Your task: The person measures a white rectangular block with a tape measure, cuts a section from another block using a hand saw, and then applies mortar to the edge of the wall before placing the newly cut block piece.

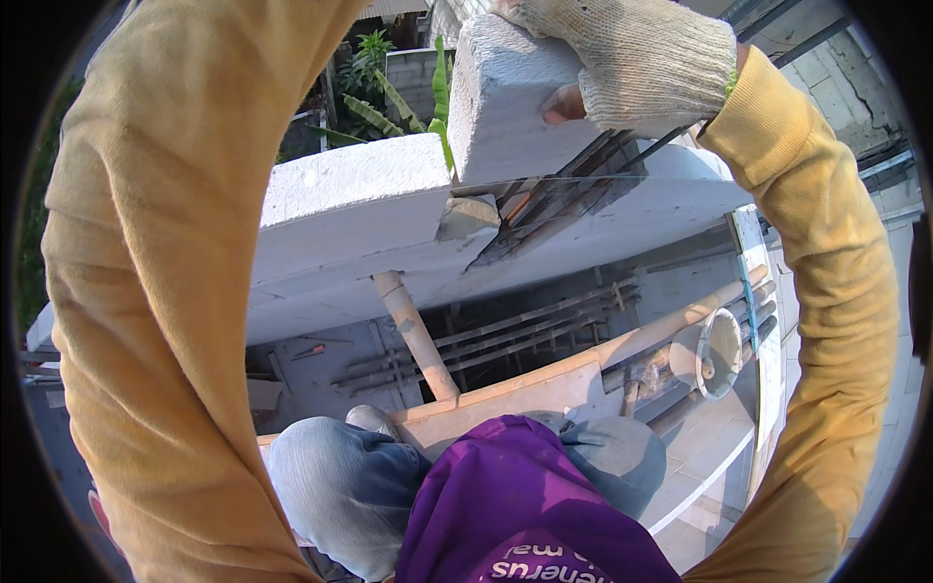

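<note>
A white aerated concrete block point(505, 107) stands on end at the wall's top edge, slightly tilted. My right hand point(646, 58), in a knitted, off-white fingerless glove, grips it from the right: the fingers lie over its top and the bare thumb presses the near face. My left arm point(165, 243), in a tan sleeve, reaches up out of the picture, so the left hand is hidden. Left of the block runs the pale block wall point(355, 180). Beneath the block, a broken grey chunk point(468, 217) sits in a gap beside dark steel bars point(559, 199).
A thin line stretches across the wall. Below me are a wooden scaffold plank point(505, 394), a bamboo pole point(416, 335) leading to the wall, and several lower poles point(525, 330). A cement-stained bucket point(721, 355) stands at the right. Banana leaves point(374, 115) grow beyond the wall.
</note>
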{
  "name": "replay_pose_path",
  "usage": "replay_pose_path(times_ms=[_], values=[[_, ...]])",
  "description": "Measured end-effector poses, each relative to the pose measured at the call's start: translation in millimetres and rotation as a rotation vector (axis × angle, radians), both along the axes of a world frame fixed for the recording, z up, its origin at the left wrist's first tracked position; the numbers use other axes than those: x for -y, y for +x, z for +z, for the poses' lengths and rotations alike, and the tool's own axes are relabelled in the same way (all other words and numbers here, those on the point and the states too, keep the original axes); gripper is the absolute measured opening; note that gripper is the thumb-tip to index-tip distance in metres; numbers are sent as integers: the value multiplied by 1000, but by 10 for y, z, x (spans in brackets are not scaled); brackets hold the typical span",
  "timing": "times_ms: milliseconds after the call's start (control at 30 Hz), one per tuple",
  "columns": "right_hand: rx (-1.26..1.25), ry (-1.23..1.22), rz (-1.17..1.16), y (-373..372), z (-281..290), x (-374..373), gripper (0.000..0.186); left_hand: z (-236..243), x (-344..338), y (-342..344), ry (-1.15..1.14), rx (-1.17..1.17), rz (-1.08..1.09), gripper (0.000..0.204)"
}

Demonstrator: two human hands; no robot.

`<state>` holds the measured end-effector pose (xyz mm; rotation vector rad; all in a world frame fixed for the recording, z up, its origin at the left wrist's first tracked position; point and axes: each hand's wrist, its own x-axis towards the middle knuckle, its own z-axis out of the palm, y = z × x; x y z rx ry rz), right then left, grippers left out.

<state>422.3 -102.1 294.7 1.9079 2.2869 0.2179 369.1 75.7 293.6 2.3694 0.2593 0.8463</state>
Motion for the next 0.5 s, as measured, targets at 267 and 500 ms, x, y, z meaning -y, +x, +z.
replay_pose_path(times_ms=[267,500], values=[[-241,-301,-52,153,-269,-351,33,-30,-38,17,-11,-6,-18,39],[-6,-128,-25,433,-958,-346,64,-25,-51,51,-19,-11,-36,39]])
